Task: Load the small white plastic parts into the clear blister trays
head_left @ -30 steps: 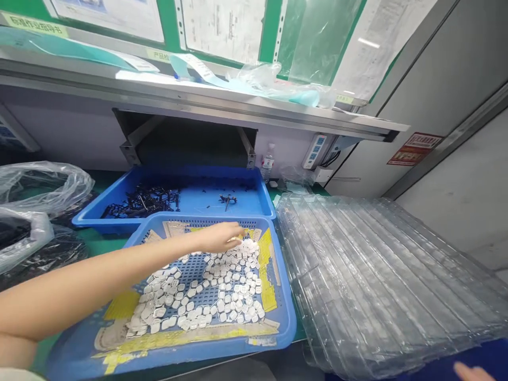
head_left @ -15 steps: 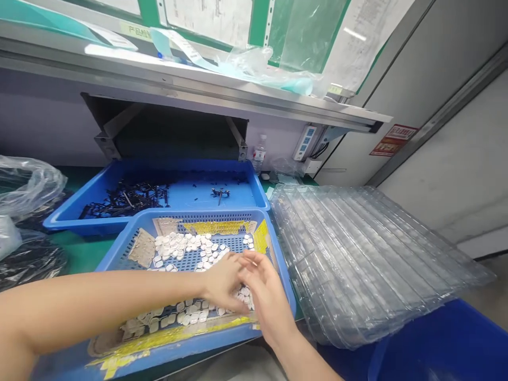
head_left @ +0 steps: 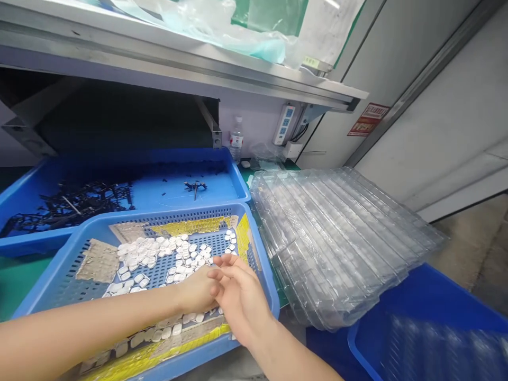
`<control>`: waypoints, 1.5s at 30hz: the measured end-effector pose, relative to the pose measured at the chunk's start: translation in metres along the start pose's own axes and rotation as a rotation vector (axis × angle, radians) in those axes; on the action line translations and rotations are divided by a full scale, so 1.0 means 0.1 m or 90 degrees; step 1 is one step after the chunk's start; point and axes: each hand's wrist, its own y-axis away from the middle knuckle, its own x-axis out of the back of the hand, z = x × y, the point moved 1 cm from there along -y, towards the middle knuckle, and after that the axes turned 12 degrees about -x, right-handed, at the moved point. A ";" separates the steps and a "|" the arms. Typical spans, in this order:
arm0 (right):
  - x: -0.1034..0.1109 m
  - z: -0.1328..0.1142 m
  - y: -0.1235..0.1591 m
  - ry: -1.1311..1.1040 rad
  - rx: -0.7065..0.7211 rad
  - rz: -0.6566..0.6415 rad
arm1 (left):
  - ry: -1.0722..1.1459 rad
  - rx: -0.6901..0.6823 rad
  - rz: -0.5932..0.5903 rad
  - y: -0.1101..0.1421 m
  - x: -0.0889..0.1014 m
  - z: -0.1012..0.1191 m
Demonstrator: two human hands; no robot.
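Observation:
My left hand (head_left: 199, 291) and my right hand (head_left: 243, 299) meet over the right part of a light blue perforated basket (head_left: 273, 296). The fingers of my left hand are hidden behind my right one. My right hand is curled, its fingertips bent in against the left hand; whatever lies between them is hidden. Many small white rounded-square pieces (head_left: 141, 251) lie loose in the basket around and below both hands. Cardboard and yellow tape (head_left: 190, 226) line its inner walls.
Behind the basket, a blue tray (head_left: 159, 153) holds tangled black plastic parts (head_left: 79, 203). Stacked clear plastic trays (head_left: 341, 238) stand to the right, above a dark blue bin (head_left: 420, 296). A bottle (head_left: 236, 140) and a power strip (head_left: 284, 125) are at the back, under a metal shelf (head_left: 178, 69).
My right hand came in from the lower right and joined my left hand, which moved nearer from the basket's far side. White pieces there have shifted. The view has turned right and down.

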 end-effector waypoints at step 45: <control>0.03 -0.02 0.00 -0.188 -0.173 -0.091 | 0.019 0.085 0.069 0.14 1.04 0.13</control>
